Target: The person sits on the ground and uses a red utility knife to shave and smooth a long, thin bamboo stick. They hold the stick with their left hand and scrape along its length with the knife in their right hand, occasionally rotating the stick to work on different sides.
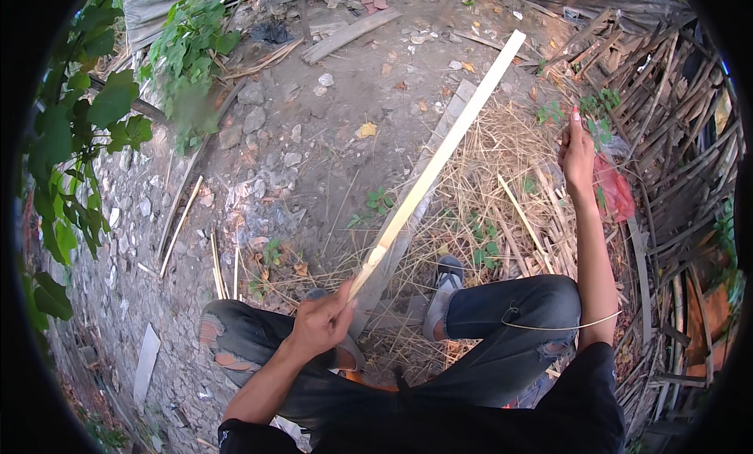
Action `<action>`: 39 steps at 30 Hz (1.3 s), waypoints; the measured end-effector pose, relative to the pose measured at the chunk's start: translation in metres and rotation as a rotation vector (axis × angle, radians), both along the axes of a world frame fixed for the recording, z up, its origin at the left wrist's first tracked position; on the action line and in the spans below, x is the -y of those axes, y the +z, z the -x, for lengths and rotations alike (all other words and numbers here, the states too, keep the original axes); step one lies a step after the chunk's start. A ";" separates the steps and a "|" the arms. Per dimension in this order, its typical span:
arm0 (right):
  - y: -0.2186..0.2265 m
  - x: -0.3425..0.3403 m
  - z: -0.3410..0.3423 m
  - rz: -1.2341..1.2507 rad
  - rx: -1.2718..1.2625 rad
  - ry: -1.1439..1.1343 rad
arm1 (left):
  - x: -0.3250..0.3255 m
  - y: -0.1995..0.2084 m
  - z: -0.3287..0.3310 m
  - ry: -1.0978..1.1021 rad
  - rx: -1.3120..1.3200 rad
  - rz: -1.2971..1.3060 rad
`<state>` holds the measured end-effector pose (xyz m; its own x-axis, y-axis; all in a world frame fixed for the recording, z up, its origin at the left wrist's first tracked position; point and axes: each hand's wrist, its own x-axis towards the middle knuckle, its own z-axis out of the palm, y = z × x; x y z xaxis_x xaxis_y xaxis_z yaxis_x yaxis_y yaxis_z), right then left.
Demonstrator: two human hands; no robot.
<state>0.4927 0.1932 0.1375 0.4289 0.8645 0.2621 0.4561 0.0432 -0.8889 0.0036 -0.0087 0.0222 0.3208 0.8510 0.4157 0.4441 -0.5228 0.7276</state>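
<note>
an outdoor dirt yard, shown by stony ground, leafy plants, strewn straw and sticks piled at the right.

A bamboo strip is in the left hand. Straw lies right of it, sticks lie farther right, and a vine hangs far left.

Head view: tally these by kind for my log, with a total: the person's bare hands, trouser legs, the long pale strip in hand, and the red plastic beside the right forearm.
Bare hands (left hand, right hand): 2
Trouser legs: 2
Long pale strip: 1
Red plastic: 1
Total: 6
</note>
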 end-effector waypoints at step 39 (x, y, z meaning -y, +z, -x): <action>-0.013 0.033 0.188 0.123 0.813 0.594 | -0.009 -0.005 -0.012 0.054 0.276 0.302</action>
<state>0.3048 0.1603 0.1248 -0.3481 0.9205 0.1778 0.8591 0.3891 -0.3325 0.0156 0.0005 0.0171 0.1837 0.9606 0.2084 0.2321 -0.2484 0.9404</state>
